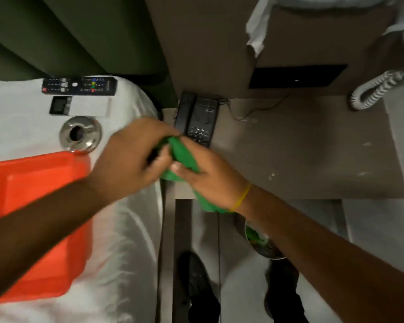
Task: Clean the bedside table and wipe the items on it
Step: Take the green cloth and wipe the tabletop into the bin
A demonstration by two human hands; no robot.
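Note:
Both hands hold a green cloth [184, 157] over the front left corner of the brown bedside table [301, 148]. My left hand [133, 157] grips the cloth's left side, and something small and dark shows between its fingers, too blurred to name. My right hand [210, 176], with a yellow band at the wrist, clasps the cloth from the right. A black telephone [197, 118] sits at the table's back left, just beyond my hands. On the white bed to the left lie a black remote [79, 86], a white remote [79, 106] and a metal ashtray [81, 134].
An orange tray [33, 206] rests on the bed [131, 252] at the left. A coiled white cord [373, 92] hangs at the table's back right. White specks dot the tabletop. A round bowl [264, 243] lies on the floor by my black shoes [201, 287].

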